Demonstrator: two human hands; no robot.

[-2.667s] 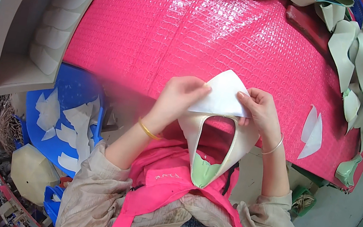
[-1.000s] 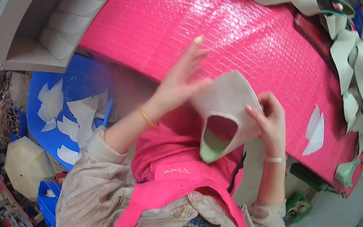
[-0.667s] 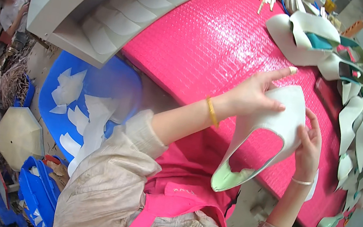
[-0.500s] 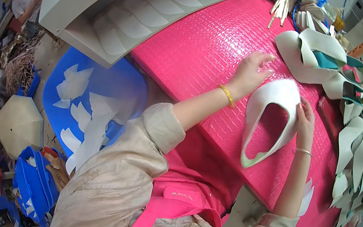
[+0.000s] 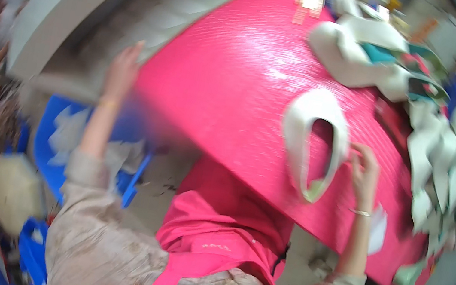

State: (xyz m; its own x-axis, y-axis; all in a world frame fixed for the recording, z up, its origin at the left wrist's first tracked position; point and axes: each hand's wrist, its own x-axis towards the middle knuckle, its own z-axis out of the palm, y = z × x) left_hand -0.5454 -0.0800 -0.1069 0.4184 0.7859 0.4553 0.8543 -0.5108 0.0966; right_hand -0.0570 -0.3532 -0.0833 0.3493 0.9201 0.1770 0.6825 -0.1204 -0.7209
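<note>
R. hand point(image 5: 364, 170) is seen at the right edge of the white shoe-upper piece point(image 5: 313, 139), fingers loosely curled, fingertips touching or just beside its right arm; a firm grip cannot be confirmed. A thin bracelet point(image 5: 359, 212) is worn at that wrist. L. hand point(image 5: 123, 70) is raised well apart to the left, fingers open and extended, nothing held; it is blurred and lies over the edge of the grey shelf unit point(image 5: 80, 12), just beside the stacked pale strips point(image 5: 171, 16). A gold bangle point(image 5: 105, 102) is noted on the l. wrist.

The upper piece is laid flat on the pink textured sheet point(image 5: 238, 83) covering the worktable, approx. centre-right; it is U-shaped, closed end away from the person, a greenish tip at the near end.

Beyond it, a heap of white and teal cut pieces point(image 5: 372, 52) is seen at the far right of the sheet. A row of similar whitish pieces point(image 5: 448, 175) is laid along the right edge. To the lower left, a blue crate point(image 5: 63, 144) with white offcuts is noted. A pink apron point(image 5: 218, 232) is worn by the person.
</note>
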